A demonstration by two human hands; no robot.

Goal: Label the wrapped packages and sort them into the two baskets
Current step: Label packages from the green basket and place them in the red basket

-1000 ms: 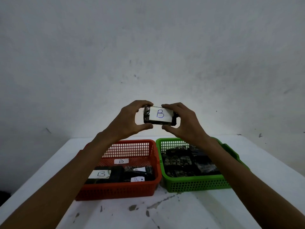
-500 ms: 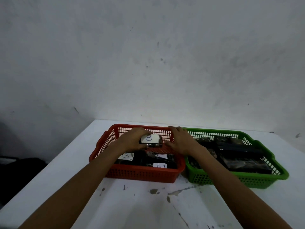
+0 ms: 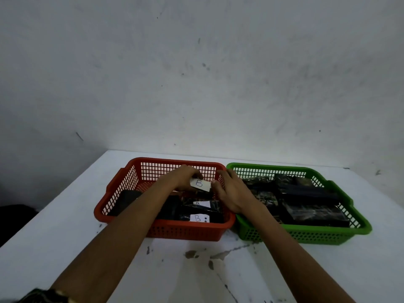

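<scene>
Left hand [image 3: 185, 177] curls its fingers over the top of a dark wrapped package [image 3: 200, 184] with a white B label, gripping it low inside the red basket [image 3: 113, 191], toward the far right corner. Right hand [image 3: 232, 192] lies just right of it, thumb touching the label's edge, fingers fairly straight along the basket wall; whether it grips cannot be told. 2 more labelled packages [image 3: 199, 218] lie nearer. The green basket [image 3: 341, 193] of unlabelled packages [image 3: 310, 213] stands touching on the bench [image 3: 65, 226].
</scene>
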